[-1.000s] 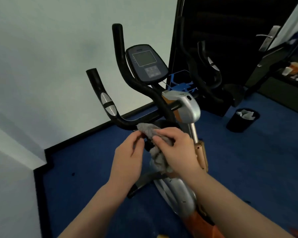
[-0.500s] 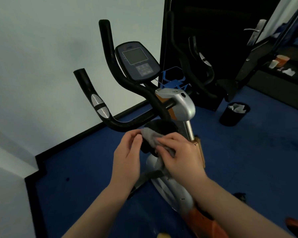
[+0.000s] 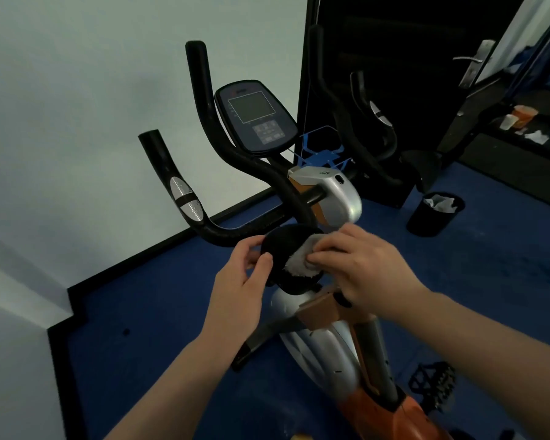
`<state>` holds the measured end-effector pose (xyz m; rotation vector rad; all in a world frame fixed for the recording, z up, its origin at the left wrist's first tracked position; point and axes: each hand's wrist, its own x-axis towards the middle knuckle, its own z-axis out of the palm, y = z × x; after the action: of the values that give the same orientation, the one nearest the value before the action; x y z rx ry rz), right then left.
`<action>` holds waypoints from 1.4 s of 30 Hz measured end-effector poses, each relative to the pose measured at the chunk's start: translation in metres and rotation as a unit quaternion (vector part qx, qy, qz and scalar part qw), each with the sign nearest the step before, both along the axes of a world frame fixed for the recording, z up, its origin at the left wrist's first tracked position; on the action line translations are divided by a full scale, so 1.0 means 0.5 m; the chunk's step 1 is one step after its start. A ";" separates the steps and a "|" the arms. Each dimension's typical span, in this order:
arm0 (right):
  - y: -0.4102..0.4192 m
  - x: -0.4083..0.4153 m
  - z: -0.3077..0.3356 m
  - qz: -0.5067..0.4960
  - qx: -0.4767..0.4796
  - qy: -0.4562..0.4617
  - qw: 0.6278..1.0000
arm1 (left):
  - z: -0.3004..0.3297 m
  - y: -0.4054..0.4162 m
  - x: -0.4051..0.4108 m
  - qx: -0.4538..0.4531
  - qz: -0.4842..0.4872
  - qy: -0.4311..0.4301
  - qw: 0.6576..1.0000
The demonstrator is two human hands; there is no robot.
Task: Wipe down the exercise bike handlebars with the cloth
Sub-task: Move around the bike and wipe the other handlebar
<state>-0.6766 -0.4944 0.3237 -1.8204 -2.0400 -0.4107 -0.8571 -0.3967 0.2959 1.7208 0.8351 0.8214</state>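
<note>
The exercise bike's black handlebars curve up on the left, with silver pulse pads on the near left grip. A console sits between the bars. Below the bar's centre is a round black knob. My right hand presses a small grey cloth against the knob's right side. My left hand pinches the knob's left edge between thumb and fingers. The right handlebars stand against the dark door behind.
A white wall is at the left and a dark door behind the bike. A black waste bin with paper stands on the blue carpet at the right. A pedal sticks out low on the right.
My right hand has carried the cloth from the middle of the bar to the right side of the black knob. My left hand has let go of the cloth and taken the knob's edge.
</note>
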 end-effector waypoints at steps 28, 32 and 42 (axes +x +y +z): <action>0.040 -0.149 -0.012 -0.206 0.067 0.302 0.929 | -0.022 -0.014 -0.003 -0.037 0.001 -0.032 0.999; 0.019 -0.162 -0.029 -0.189 0.042 0.401 0.896 | -0.030 -0.023 -0.013 -0.058 -0.001 -0.048 0.997; 0.061 -0.156 -0.006 -0.160 0.004 0.404 0.901 | -0.029 -0.031 -0.006 -0.068 0.044 -0.065 0.995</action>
<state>-0.7548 -0.4639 0.3206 -1.8787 -1.1738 0.2403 -0.8601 -0.4124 0.2811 1.5032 0.8641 0.9047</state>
